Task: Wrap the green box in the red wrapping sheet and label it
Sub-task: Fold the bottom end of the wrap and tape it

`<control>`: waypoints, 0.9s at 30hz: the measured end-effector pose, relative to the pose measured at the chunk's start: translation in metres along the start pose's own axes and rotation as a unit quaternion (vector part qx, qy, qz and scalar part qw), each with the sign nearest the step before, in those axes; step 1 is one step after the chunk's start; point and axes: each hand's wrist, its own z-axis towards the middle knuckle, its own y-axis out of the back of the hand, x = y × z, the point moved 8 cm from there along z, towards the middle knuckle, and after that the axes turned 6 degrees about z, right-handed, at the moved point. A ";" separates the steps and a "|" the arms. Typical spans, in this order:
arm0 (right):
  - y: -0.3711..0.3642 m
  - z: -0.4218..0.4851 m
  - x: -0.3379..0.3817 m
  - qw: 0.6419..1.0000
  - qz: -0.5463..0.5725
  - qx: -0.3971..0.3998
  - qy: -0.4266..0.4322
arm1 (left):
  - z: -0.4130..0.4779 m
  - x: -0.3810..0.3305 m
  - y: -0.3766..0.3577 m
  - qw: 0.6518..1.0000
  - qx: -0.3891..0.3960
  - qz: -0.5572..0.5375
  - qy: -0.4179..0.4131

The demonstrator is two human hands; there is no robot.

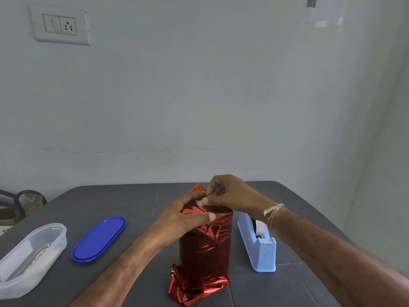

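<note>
The box, upright in crinkled red foil wrapping sheet (204, 251), is covered: left hand (183, 218) clamps top folds, right hand (228, 193) pinches tape (199, 203); bottom end loose, label pending.

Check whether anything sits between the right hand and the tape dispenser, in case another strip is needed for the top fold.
Nothing visible does. The right hand pinches a tape piece at the top of the red-wrapped box, and the tape dispenser stands just right of the box, below that wrist, with only bare table around it.
</note>
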 end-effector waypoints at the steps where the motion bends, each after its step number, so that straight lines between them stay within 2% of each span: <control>1: 0.000 0.000 0.000 1.000 -0.004 -0.004 0.000 | 0.000 -0.001 0.000 1.000 -0.002 0.002 -0.004; 18: -0.006 0.009 0.004 0.997 -0.071 0.023 -0.022 | 0.002 0.000 -0.004 1.000 0.015 0.005 -0.006; 27: -0.006 0.010 0.009 0.986 -0.156 -0.044 -0.021 | 0.004 0.005 -0.002 1.000 0.007 0.009 0.001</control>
